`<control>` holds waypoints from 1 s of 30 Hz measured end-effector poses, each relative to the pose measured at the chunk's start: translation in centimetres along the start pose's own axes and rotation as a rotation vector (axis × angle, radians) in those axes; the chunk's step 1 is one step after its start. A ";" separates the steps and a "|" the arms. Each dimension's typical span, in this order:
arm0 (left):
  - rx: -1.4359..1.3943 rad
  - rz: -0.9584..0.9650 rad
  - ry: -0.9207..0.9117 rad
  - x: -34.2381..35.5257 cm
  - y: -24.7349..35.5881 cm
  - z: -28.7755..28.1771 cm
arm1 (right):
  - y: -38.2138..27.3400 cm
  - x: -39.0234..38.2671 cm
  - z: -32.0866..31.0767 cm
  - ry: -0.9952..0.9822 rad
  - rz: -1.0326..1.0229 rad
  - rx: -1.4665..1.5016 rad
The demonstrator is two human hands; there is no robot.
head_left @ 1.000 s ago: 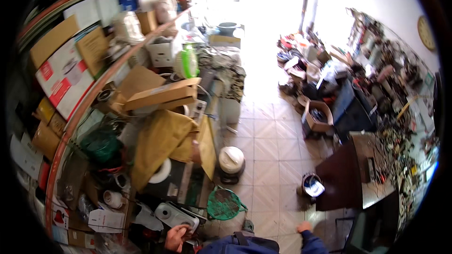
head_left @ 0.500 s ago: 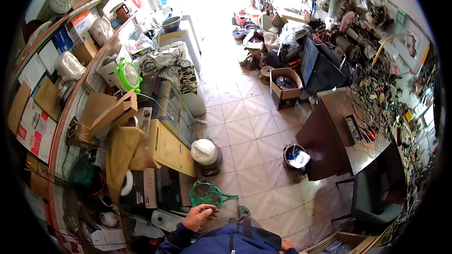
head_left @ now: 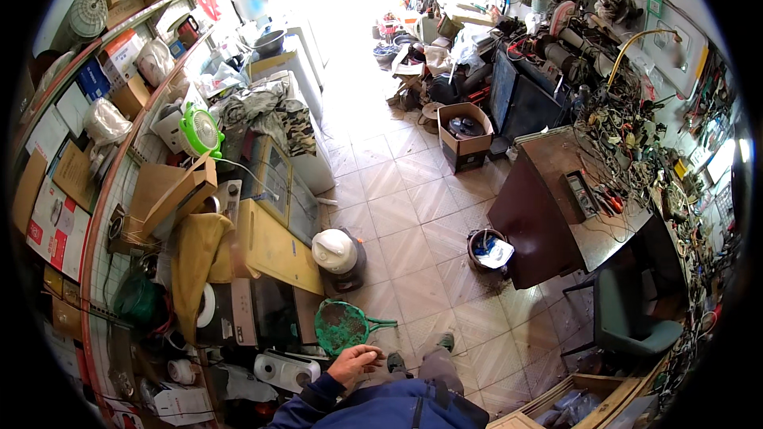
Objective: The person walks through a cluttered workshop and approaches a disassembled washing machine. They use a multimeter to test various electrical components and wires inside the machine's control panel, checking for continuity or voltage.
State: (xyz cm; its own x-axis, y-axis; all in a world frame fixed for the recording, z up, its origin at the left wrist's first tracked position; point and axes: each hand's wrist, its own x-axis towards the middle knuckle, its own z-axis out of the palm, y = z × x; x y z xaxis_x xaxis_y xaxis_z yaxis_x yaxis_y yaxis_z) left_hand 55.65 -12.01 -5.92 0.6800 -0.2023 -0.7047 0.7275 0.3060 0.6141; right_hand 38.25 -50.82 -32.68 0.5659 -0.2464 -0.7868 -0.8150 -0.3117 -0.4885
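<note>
Left hand (head_left: 355,363) is at bottom centre of frame, back of it facing up, fingers loosely curled toward the thumb. I can't tell from my end whether anything is pinched inside. Right hand is out of my view.

Nearest thing: green round strainer (head_left: 340,327), lower centre-left, handle pointing right. In my view the hand overlaps its lower edge; I can't confirm contact. White appliance (head_left: 284,370) sits just left of the wrist, lower left of frame. Blue sleeve (head_left: 308,402) comes in from the lower edge. Two shoes (head_left: 447,341) show just right of the hand.

Around that: white-lidded container (head_left: 334,250) on the tiled floor (head_left: 405,246), above the strainer. Yellow cloth (head_left: 197,266) drapes at centre-left, green fan (head_left: 200,129) upper left. Bucket (head_left: 474,258) right of centre, beside the dark red desk (head_left: 524,230); red-handled tools (head_left: 610,202) lie on top of it. Green chair (head_left: 624,310) lower right, wooden crate (head_left: 621,402) below it. Open cardboard box (head_left: 462,160) upper right of centre.
</note>
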 end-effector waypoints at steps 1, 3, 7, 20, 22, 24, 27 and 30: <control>0.032 -0.034 -0.002 0.7 -0.4 0.8 | 0.0 0.3 -0.5 0.004 0.000 -0.001; 0.094 -0.088 -0.024 2.6 -1.1 2.5 | -0.1 1.2 -1.6 0.015 0.011 0.003; 0.266 -0.093 -0.127 8.1 -2.9 6.2 | -0.8 3.4 -5.6 0.033 0.014 0.009; 0.153 -0.042 -0.021 14.8 -2.0 25.3 | 1.9 7.9 -20.0 0.124 0.027 0.106; 0.160 0.010 -0.016 16.4 -2.2 26.1 | 4.3 6.4 -21.4 0.134 0.033 0.096; 0.137 0.028 -0.040 16.1 0.0 28.4 | 5.5 4.5 -22.1 0.147 0.052 0.087; 0.169 0.030 -0.039 17.1 0.6 30.1 | 7.0 2.5 -22.2 0.171 0.074 0.088; 0.164 0.021 -0.051 19.2 1.7 30.6 | 7.0 1.5 -22.6 0.203 0.061 0.058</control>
State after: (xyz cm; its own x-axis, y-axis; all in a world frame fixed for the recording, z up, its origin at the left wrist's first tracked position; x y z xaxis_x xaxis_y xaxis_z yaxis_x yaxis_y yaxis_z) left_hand 72.70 -43.80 -7.55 0.6962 -0.2458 -0.6745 0.7152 0.1561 0.6813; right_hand 36.25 -74.12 -28.75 0.5244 -0.4450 -0.7260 -0.8507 -0.2387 -0.4682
